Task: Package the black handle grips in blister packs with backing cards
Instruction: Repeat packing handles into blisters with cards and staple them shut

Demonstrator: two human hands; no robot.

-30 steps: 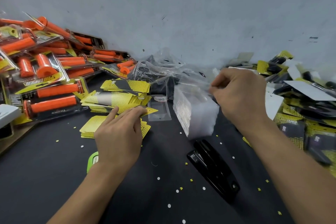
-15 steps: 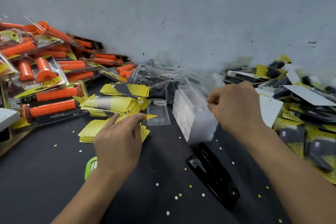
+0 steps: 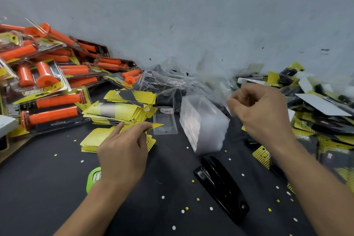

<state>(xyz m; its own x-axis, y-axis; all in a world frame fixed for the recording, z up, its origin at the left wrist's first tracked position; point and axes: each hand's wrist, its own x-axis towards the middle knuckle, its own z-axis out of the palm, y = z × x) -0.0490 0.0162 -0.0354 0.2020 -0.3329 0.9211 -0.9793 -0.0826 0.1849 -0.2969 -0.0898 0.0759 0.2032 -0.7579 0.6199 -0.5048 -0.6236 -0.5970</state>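
My left hand [image 3: 124, 151] pinches one yellow backing card [image 3: 155, 125] off the low card stack [image 3: 92, 140]; taller yellow-and-black card piles [image 3: 122, 107] lie behind it. My right hand [image 3: 262, 117] has curled fingers pinching a thin clear blister pack [image 3: 220, 90], blurred, lifted just above the upright stack of clear blisters [image 3: 203, 126]. A clear bag holding black handle grips [image 3: 164, 84] lies against the wall between the two hands. One empty blister [image 3: 164, 122] lies flat beside the cards.
A black stapler [image 3: 222, 186] lies on the dark table in front of the blister stack. Packaged orange grips [image 3: 47, 90] pile up at left. Finished black-grip packs [image 3: 316, 109] heap at right. A green object [image 3: 93, 178] peeks from under my left wrist. Paper punch dots scatter about.
My right hand has drawn a clear blister up and away to the right of the stack. My left hand has stayed on the yellow card with little movement.
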